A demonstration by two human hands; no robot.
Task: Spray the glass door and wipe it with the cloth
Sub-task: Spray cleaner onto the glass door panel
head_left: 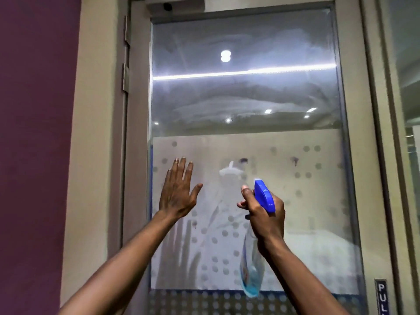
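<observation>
The glass door (247, 98) fills the view, clear above and frosted with grey dots below, with smeared streaks across the upper pane. My right hand (266, 214) grips a clear spray bottle (252, 269) holding blue liquid, with its blue trigger head (263, 195) pointed at the frosted part. My left hand (178, 189) is held flat with straight fingers against or just before the glass at the left edge. No cloth is in view.
A beige door frame (136, 155) with hinges (126, 78) runs down the left, next to a purple wall (34, 133). A "PULL" label (381, 296) sits on the frame at lower right. Another glass panel (409, 110) lies at far right.
</observation>
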